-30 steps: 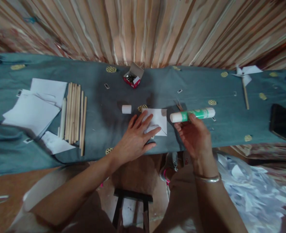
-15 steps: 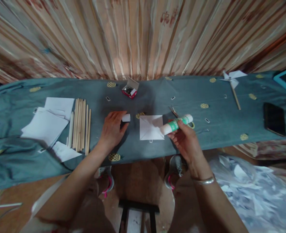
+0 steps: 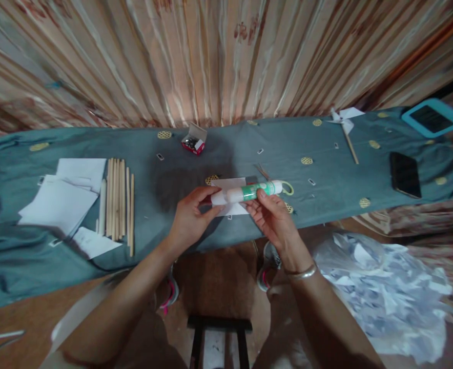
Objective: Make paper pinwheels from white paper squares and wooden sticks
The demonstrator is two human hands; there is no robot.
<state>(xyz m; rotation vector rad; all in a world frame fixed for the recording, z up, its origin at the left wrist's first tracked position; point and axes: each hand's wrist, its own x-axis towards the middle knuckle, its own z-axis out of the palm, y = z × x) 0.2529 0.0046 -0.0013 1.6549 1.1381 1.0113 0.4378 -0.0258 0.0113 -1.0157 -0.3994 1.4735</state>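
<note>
My right hand [image 3: 270, 215] is closed around a glue stick [image 3: 251, 192] with a green and white label, held nearly level. Pinched in my left hand [image 3: 193, 212] is its white cap [image 3: 219, 198], lined up at the left end of the stick; whether the two touch I cannot tell. Beneath them a square of white paper [image 3: 232, 208] lies on the cloth, partly covered by the stick and cap. Scissors [image 3: 287, 188] with a light green handle lie just behind my right hand, partly hidden.
A green cloth covers the table [image 3: 165, 174]. Left are white paper sheets [image 3: 59, 202] and wooden sticks [image 3: 117, 200]. A small red box [image 3: 194, 141] stands open behind. A paper pinwheel [image 3: 345, 128], a phone [image 3: 405, 174] and a blue-framed tablet [image 3: 433, 119] lie right. A bag of paper scraps [image 3: 384, 292] sits below.
My left hand has lifted the cap from near the cloth and moved it right to the glue stick's end. My right hand has brought the stick left, over the paper.
</note>
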